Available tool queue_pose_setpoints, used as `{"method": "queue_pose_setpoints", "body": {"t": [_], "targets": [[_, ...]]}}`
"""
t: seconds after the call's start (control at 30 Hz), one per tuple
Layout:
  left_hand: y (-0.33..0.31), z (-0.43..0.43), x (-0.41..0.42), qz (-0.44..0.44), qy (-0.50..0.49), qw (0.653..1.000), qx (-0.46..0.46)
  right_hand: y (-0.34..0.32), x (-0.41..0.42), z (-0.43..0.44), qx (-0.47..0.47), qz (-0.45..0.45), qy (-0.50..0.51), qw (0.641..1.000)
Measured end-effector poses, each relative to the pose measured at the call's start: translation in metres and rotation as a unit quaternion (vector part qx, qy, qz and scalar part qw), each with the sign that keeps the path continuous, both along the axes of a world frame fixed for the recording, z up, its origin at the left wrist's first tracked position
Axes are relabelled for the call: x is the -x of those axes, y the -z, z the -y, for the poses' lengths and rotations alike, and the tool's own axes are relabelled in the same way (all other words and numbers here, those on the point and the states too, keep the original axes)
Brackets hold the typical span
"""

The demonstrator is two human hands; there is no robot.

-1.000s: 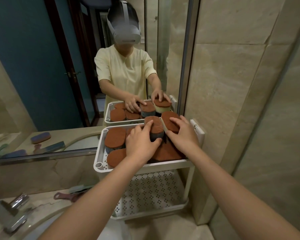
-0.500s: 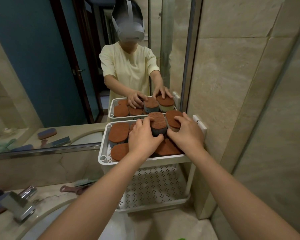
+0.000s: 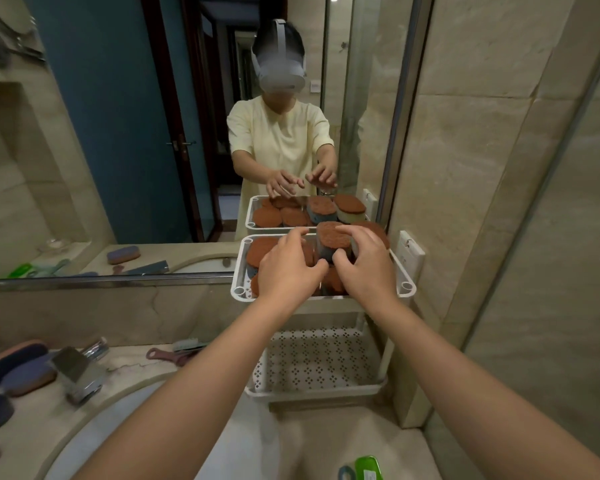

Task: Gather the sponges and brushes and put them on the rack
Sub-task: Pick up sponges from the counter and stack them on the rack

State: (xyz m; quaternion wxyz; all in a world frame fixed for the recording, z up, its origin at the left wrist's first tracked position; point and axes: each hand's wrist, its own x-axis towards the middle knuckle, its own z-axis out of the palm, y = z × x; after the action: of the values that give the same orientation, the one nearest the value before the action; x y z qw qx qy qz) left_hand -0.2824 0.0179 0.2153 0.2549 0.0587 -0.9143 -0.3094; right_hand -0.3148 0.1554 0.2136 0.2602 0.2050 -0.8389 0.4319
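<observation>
A white two-tier rack (image 3: 406,286) stands against the mirror in the corner. Its top tray holds several sponges with brown scouring faces; one grey-bodied sponge (image 3: 332,237) stands higher than the others at the back. My left hand (image 3: 288,268) and my right hand (image 3: 369,266) hover over the tray on either side of that sponge, fingers loosely bent. The mirror shows both hands just above the sponges and holding nothing. The sponges under my hands are partly hidden.
The rack's perforated lower shelf (image 3: 316,362) holds nothing. On the counter at left lie dark oval brushes (image 3: 18,372), a chrome faucet (image 3: 80,374) and a pink-handled brush (image 3: 174,353). A green item (image 3: 366,467) lies at the bottom edge. A white basin (image 3: 174,445) is below my arms.
Both hands have lifted off the sponges they were pressing and drawn closer together above the tray. The view has pulled back and now shows more of the counter.
</observation>
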Motion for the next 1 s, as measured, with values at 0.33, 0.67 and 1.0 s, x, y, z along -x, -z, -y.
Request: {"method": "queue_pose_setpoints", "body": {"t": [0.33,0.67,1.0], "targets": [[0.017,0.086,-0.084,-0.073,-0.069,0.975,-0.199,-0.002,-0.060,0.099,0.034,0.028,-0.168,0.985],[0.047,0.177,-0.162,-0.075,-0.186,0.954,-0.222,0.029,-0.110,0.201,-0.003,0.052,-0.302,0.952],[0.090,0.268,-0.228,-0.052,-0.296,0.927,-0.225,0.075,-0.144,0.310,-0.049,0.121,-0.385,0.914]]}}
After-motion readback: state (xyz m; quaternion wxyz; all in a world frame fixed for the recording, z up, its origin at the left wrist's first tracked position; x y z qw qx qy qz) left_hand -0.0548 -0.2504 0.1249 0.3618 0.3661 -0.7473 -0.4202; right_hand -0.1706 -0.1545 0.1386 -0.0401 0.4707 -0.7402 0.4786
